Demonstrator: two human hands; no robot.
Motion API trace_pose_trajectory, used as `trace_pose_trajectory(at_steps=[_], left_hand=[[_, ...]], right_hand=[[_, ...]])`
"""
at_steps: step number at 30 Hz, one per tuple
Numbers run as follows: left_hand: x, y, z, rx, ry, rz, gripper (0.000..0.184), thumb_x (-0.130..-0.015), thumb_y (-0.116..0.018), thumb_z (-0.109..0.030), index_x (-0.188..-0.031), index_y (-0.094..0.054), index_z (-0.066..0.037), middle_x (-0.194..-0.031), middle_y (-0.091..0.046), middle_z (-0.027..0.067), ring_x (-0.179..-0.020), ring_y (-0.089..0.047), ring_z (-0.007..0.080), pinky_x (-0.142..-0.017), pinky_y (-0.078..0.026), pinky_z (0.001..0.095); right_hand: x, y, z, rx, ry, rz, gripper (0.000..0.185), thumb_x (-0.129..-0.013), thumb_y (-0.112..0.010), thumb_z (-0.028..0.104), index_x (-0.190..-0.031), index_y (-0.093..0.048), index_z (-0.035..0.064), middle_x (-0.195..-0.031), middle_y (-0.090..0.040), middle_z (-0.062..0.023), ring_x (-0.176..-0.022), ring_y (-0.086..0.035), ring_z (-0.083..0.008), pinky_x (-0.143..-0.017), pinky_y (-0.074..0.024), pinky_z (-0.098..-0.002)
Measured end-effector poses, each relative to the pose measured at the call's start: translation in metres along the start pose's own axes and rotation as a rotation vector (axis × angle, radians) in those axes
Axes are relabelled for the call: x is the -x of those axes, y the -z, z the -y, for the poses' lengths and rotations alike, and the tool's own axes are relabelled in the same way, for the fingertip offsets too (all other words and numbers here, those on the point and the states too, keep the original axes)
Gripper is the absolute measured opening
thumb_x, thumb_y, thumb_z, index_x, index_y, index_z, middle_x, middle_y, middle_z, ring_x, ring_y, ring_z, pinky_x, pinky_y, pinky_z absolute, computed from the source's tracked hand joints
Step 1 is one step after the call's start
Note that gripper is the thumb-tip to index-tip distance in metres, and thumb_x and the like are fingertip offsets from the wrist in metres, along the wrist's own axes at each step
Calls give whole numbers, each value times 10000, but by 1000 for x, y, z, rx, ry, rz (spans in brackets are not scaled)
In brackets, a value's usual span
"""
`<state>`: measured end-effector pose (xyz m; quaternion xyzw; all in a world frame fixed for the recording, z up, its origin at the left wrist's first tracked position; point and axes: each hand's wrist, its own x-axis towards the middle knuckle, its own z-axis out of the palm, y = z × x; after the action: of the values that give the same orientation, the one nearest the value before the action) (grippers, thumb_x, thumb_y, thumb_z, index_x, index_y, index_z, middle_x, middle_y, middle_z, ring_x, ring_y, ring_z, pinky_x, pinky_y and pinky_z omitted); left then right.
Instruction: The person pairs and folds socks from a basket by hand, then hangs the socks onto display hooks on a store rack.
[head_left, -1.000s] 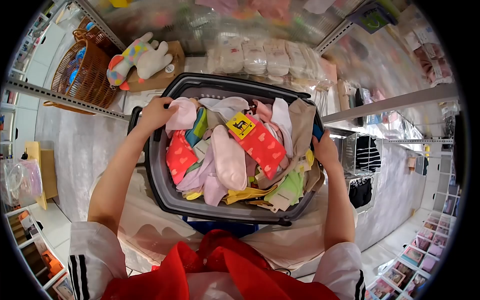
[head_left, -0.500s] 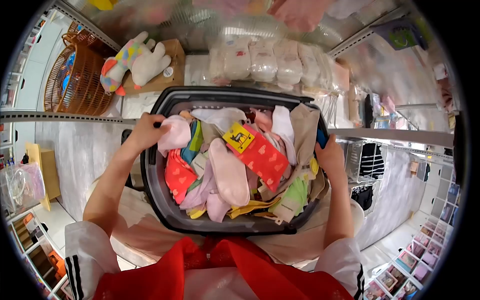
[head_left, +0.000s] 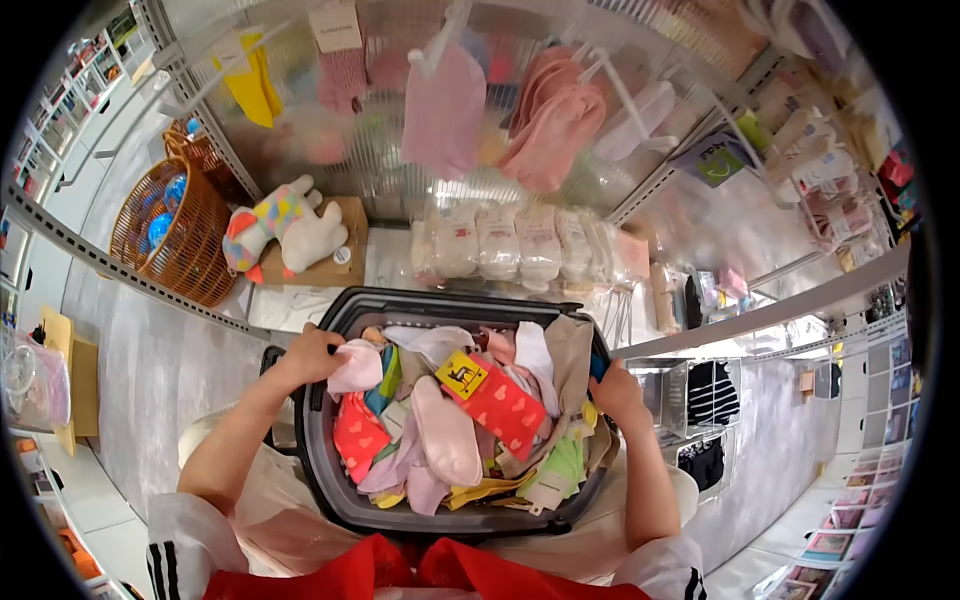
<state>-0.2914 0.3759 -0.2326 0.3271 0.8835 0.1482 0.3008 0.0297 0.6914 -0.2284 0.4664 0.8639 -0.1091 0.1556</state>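
A dark grey plastic basket (head_left: 352, 508) rests on my lap, heaped with socks. My left hand (head_left: 312, 357) is closed over its left rim, the thumb beside a pale pink sock (head_left: 356, 367). On the opposite side, my right hand (head_left: 618, 394) grips the right rim, near a beige sock (head_left: 569, 358) and a bit of blue cloth. In the middle of the heap lie a light pink sock (head_left: 447, 433) and a red sock with hearts (head_left: 507, 412) bearing a yellow label (head_left: 462, 375). A green sock (head_left: 566, 467) sits at the lower right.
Socks hang on hooks ahead, including a lilac one (head_left: 445, 115), pink ones (head_left: 556, 120) and a yellow pair (head_left: 250, 85). Bagged white socks (head_left: 500, 243) line the shelf. To the left are a plush toy (head_left: 290, 228) and a wicker basket (head_left: 180, 240). A metal rail (head_left: 770, 305) crosses at right.
My view has tilted upward, so the basket appears lower and the hanging socks show more fully. Both hands keep their hold on the rim, and the socks inside look unmoved.
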Motion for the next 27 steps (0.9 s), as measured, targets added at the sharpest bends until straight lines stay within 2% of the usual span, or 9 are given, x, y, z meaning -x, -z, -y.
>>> trace_pose_trajectory(at_steps=[7,9,11,14,16,18,19,25,27], left_hand=[[7,-8,1,-130,-159,-73,245,-653,-642,-283,-828,-652,-112,-1001,-544,235,-952,-478,372,-839,-403,388],[18,-14,-13,-138,-390,-495,222,-651,-651,-227,-818,-642,-82,-974,-573,176,-962,-464,389,-852,-387,401],[29,-10,-43,49,-545,-629,199,-661,-639,-167,-820,-624,-47,-960,-582,145,-957,-490,351,-824,-405,393],[47,-6,-88,350,-477,-313,182,-730,-592,-147,-852,-589,-13,-830,-583,154,-763,-562,274,-694,-442,331],[46,-24,-104,445,-529,-219,184,-784,-561,-163,-895,-564,-17,-693,-564,129,-584,-539,205,-576,-426,280],[57,-26,-133,541,-528,-172,205,-804,-550,-175,-935,-547,-16,-641,-518,62,-567,-482,124,-534,-397,247],[61,-27,-143,584,-517,-140,216,-815,-545,-181,-955,-538,-16,-616,-495,29,-558,-453,83,-513,-383,230],[17,-62,-136,849,-329,-166,170,-823,-535,-161,-861,-539,5,-729,-570,74,-652,-510,103,-575,-413,247],[9,-62,-140,872,-301,-92,192,-824,-543,-173,-911,-550,-2,-755,-572,42,-698,-520,94,-599,-425,249]], right_hand=[[4,-10,-7,-12,-42,48,603,-763,-511,371,-1044,-366,-142,-914,-578,-244,-854,-572,-361,-759,-452,-402],[0,-8,-11,16,17,85,548,-759,-527,380,-1028,-430,-87,-977,-544,-259,-914,-548,-355,-756,-453,-405],[9,-11,1,1,-10,-196,484,-761,-540,342,-990,-477,-80,-1007,-518,-247,-950,-512,-360,-782,-435,-398],[42,34,48,-262,375,-559,527,-764,-548,296,-1096,-408,-89,-1056,-479,-245,-963,-492,-356,-804,-419,-383],[43,25,76,-520,722,-520,478,-754,-579,155,-1165,-398,-8,-1150,-448,-185,-1051,-455,-307,-828,-402,-349],[60,14,108,-1162,772,134,457,-775,-564,142,-1183,-402,14,-1195,-430,-150,-1121,-415,-251,-854,-381,-333],[74,23,117,-991,793,124,450,-788,-571,162,-1185,-417,15,-1190,-449,-133,-1119,-418,-198,-839,-392,-309],[50,-1,131,-1419,545,189,299,-761,-619,163,-980,-523,-16,-801,-593,-61,-725,-544,-103,-639,-437,-240],[30,-11,122,-1135,555,26,192,-781,-601,132,-936,-561,25,-729,-552,15,-664,-489,-43,-568,-402,-202]])
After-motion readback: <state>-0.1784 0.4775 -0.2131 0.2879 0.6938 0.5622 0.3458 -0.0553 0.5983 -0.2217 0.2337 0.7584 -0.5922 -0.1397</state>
